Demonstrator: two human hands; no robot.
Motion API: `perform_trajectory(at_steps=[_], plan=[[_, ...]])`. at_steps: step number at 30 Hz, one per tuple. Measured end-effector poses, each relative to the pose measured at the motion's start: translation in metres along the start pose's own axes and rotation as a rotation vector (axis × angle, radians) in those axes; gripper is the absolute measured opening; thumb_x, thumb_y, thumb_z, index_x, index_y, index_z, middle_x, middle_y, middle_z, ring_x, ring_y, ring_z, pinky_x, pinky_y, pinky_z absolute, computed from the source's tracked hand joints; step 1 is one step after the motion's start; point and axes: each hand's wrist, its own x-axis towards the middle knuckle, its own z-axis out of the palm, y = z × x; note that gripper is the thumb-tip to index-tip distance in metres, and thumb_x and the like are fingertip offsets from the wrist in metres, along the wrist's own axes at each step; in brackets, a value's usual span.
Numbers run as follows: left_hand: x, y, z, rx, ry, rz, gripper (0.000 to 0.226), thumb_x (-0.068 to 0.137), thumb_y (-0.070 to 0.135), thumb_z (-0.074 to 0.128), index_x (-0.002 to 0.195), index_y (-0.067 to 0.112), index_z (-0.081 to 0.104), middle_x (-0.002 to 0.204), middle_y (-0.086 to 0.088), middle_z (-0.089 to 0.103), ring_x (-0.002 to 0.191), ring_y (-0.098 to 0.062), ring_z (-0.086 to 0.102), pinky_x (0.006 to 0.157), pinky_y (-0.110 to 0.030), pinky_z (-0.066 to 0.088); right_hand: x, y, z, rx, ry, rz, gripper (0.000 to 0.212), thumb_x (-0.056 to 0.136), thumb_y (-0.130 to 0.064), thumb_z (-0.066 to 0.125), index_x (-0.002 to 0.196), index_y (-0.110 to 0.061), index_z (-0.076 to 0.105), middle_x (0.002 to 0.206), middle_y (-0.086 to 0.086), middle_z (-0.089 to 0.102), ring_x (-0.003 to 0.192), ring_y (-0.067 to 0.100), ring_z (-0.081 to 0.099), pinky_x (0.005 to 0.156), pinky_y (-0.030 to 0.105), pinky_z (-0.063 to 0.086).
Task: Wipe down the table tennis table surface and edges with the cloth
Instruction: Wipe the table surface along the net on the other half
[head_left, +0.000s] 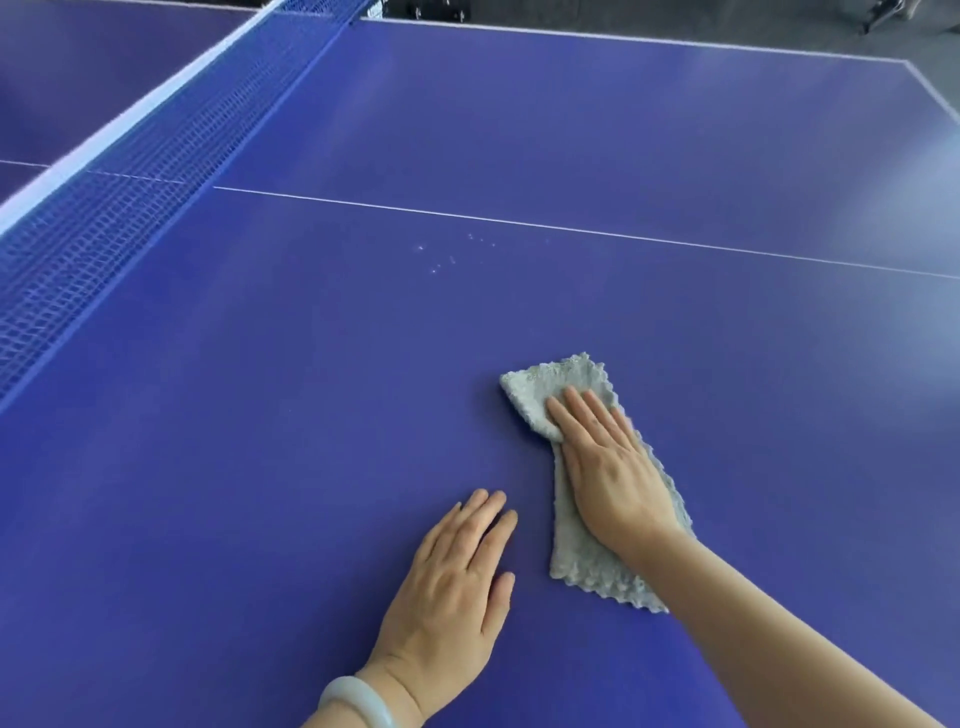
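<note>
A blue net (130, 171) crosses the far left of the blue table (260, 415). Past the middle lie small pale specks (447, 254), perhaps droplets or dust; the view is too coarse to tell. The left hand (457, 587), with a pale bracelet (358, 701) on its wrist, rests flat on the bare surface with its fingers straight. Just beside it lies the cloth (561, 379), a grey, nubbly strip with scalloped edges. The right hand (608, 467) presses on it, palm down and fingers straight.

The table (519, 130) is deep blue, ruled with thin white lines (571, 227); the cloth (566, 376) at near right is pale grey and nubbly; the left net (130, 171) is blue mesh, white-topped.
</note>
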Motion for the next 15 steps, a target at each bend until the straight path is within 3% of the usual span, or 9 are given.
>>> perform_trajectory(at_steps=[2,4,6,8,10,12,15], plan=[[0.0,-0.003,-0.004,-0.05,-0.004,0.005,0.047,0.098,0.033,0.041,0.141,0.017,0.053,0.151,0.003,0.043,0.142,-0.015,0.038,0.113,-0.036,0.038,0.006,0.037,-0.014,-0.002,0.039,0.14,0.05,0.108,-0.032,0.02,0.156,-0.025,0.025,0.164,-0.005,0.014,0.152,0.01,0.003,0.124,0.03,-0.002],[0.003,-0.009,-0.012,-0.073,-0.027,0.05,0.043,0.095,0.026,0.056,0.138,0.019,0.056,0.149,0.004,0.046,0.139,-0.015,0.042,0.111,-0.036,0.039,0.011,0.061,-0.024,-0.004,0.067,0.307,0.051,0.107,-0.033,0.018,0.157,-0.025,0.024,0.165,-0.003,0.014,0.153,0.011,0.003,0.125,0.033,0.001],[0.014,-0.019,-0.019,-0.012,-0.01,0.113,0.041,0.084,0.015,0.072,0.125,0.017,0.066,0.136,0.001,0.058,0.125,-0.018,0.057,0.103,-0.033,0.047,0.015,0.057,-0.021,-0.015,0.088,0.428,0.051,0.107,-0.027,0.016,0.158,-0.023,0.018,0.166,-0.002,0.009,0.153,0.012,0.0,0.124,0.034,-0.001],[0.034,-0.03,-0.024,0.004,0.039,0.066,0.037,0.082,0.008,0.073,0.119,0.012,0.069,0.131,-0.004,0.061,0.119,-0.022,0.061,0.101,-0.035,0.049,0.014,0.028,-0.009,0.0,0.127,0.517,0.054,0.105,-0.018,0.016,0.159,-0.019,0.01,0.166,-0.001,0.002,0.153,0.015,-0.005,0.124,0.035,-0.006],[0.062,-0.042,-0.026,0.02,0.091,-0.055,0.039,0.093,0.012,0.061,0.131,0.007,0.06,0.143,-0.01,0.05,0.132,-0.026,0.05,0.109,-0.037,0.04,0.003,-0.01,0.006,0.038,0.139,0.441,0.058,0.103,-0.013,0.019,0.159,-0.018,0.004,0.166,-0.002,-0.004,0.152,0.015,-0.011,0.123,0.034,-0.011],[0.093,-0.055,-0.024,0.055,0.108,-0.17,0.049,0.102,0.023,0.044,0.147,0.006,0.04,0.158,-0.01,0.029,0.147,-0.025,0.028,0.118,-0.036,0.024,-0.017,-0.035,0.017,0.024,0.059,0.192,0.058,0.104,-0.015,0.025,0.159,-0.02,0.008,0.166,-0.005,-0.001,0.152,0.013,-0.011,0.123,0.033,-0.009],[0.128,-0.069,-0.016,0.095,0.088,-0.243,0.057,0.105,0.033,0.031,0.155,0.008,0.022,0.163,-0.008,0.013,0.151,-0.023,0.01,0.123,-0.035,0.009,-0.033,-0.001,0.001,0.024,-0.052,-0.121,0.051,0.107,-0.027,0.028,0.157,-0.025,0.022,0.163,-0.011,0.014,0.152,0.008,0.004,0.123,0.031,0.004]])
